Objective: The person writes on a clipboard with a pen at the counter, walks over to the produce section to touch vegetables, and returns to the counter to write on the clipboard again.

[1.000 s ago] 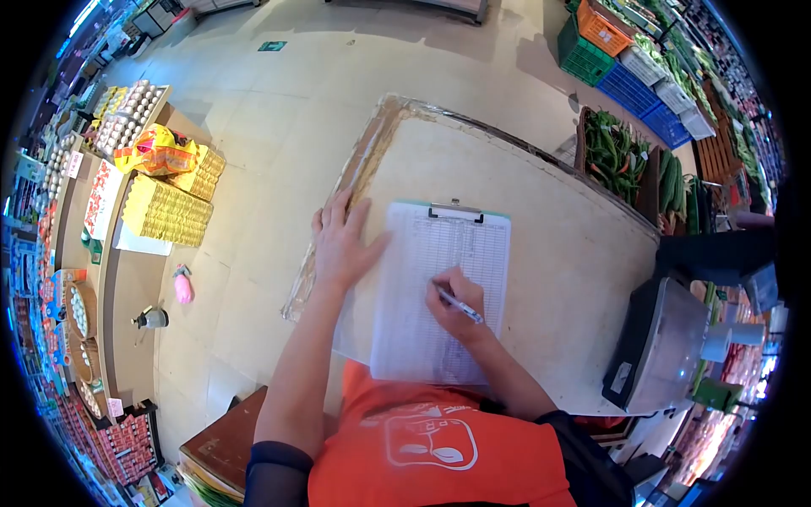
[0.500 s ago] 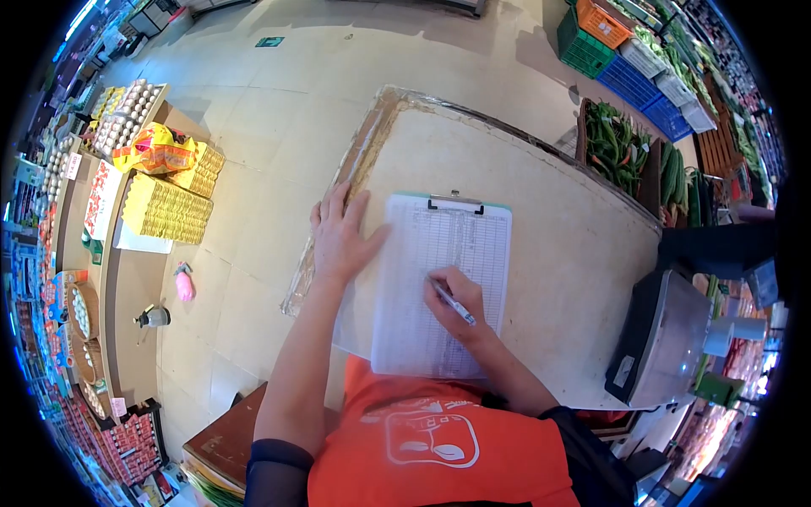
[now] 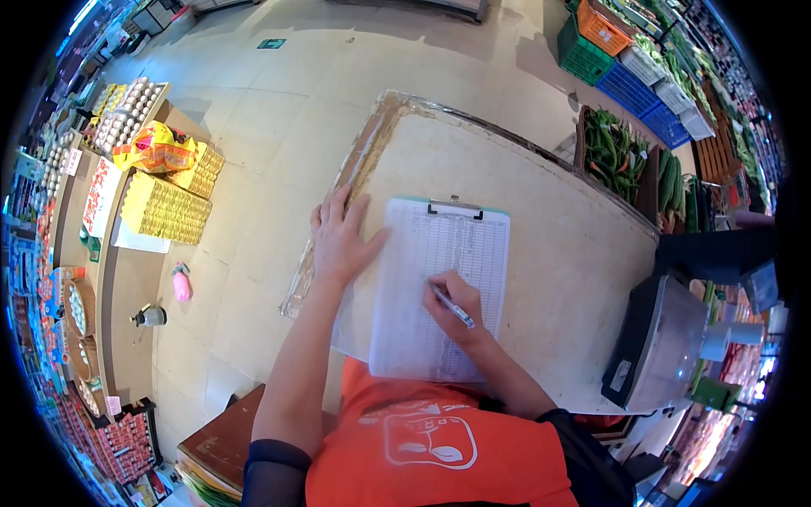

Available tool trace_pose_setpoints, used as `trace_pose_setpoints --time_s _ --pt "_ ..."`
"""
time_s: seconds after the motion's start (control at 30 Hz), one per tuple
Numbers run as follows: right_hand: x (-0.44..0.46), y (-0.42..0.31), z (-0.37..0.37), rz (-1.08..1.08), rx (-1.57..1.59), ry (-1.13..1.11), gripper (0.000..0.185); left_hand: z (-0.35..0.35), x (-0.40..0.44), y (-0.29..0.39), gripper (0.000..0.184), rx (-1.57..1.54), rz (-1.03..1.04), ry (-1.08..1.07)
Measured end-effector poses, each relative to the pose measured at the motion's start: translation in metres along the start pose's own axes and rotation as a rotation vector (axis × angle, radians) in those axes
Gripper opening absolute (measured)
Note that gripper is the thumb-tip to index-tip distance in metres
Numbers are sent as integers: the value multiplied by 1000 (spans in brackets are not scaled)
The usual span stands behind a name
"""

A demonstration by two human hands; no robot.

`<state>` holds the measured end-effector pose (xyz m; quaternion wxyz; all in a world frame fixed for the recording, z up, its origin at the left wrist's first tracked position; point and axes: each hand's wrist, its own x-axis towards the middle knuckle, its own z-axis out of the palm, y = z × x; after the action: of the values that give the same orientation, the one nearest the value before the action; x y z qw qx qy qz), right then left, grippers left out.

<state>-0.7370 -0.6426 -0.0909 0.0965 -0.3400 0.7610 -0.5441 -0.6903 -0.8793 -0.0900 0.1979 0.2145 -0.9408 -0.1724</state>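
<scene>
Holding a pen (image 3: 457, 310) to the gridded form (image 3: 481, 258): right grip (image 3: 460, 293) closed around it.
Form lies directly beneath the grip; entries unreadable, so rows done and remaining cannot be told. Left hand (image 3: 340, 243) lies spread, empty, on the desk (image 3: 574, 279), leftward.

Bright overall; soft shadows on the far beige tiled floor (image 3: 287, 110); white printed paper (image 3: 405, 313) hazy; edges bowed, corners black

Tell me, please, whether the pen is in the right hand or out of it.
In: the right hand is closed around the pen, over the printed paper. Whether the tip touches it, I cannot tell.
</scene>
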Motion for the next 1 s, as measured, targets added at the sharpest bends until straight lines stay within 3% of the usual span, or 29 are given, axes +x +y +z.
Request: trace_pose_setpoints --time_s 0.33,0.43,1.0 --pt "0 -4 -2 -16 -16 75 12 -3 0 2 63 26 13 3" --pt "-3 6 0 -24 -157 154 15 -3 0 3 63 22 16 4" --pt "-13 -7 1 -22 -53 89 15 -3 1 2 64 28 11 -10"
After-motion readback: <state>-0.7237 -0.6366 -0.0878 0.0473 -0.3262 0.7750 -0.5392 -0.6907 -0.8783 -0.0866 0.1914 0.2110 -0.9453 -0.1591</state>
